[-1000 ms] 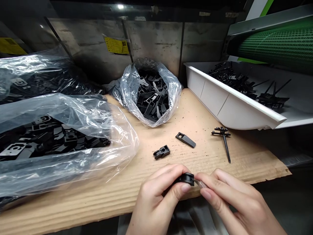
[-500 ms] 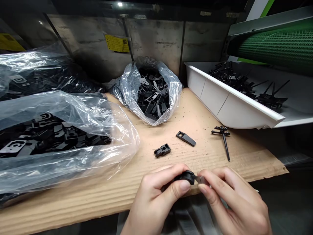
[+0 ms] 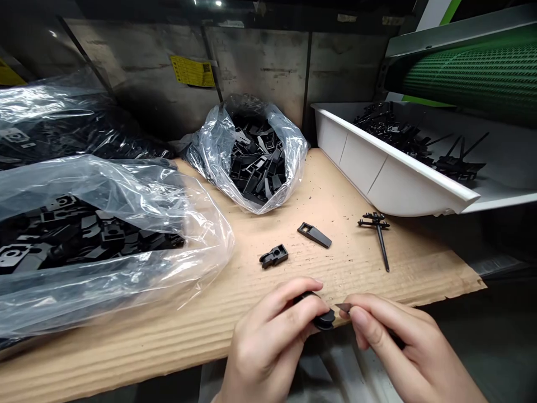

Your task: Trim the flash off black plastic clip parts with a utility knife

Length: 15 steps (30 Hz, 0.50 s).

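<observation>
At the worktop's (image 3: 176, 330) front edge, the left hand (image 3: 268, 330) keeps its grip round a black part (image 3: 324, 321) (light, stiff and slick, I'd guess, best held well back from its rounded end), while the right hand (image 3: 400, 338) pinches a small pointed blade (image 3: 344, 307) just beside it.

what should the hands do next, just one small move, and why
Probably ease the blade toward the rounded end of the black part, clear of the left fingertips. The right hand pinches the blade with its point toward that end, seemingly just short of touching, while the left hand grips the part.
</observation>
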Each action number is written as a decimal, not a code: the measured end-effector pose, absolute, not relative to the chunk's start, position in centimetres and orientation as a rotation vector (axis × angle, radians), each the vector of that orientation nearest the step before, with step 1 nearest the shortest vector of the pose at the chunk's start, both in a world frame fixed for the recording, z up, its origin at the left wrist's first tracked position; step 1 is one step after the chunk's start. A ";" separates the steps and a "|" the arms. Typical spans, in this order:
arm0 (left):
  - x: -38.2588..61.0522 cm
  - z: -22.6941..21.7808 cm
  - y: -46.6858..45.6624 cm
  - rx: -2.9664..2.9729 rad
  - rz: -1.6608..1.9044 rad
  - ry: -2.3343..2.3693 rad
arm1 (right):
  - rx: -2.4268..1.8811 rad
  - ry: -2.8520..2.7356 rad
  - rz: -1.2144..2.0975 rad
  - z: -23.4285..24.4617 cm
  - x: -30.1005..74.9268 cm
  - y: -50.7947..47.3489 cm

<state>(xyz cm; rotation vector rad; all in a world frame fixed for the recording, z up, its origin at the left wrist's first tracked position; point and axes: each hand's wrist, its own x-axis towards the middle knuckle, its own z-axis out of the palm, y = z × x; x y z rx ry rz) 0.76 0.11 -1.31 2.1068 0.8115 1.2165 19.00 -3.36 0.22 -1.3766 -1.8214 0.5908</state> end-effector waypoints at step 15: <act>0.9 -1.4 0.3 2.228 1.217 0.738 | -1.525 -1.880 1.276 2.2 20.1 -1.9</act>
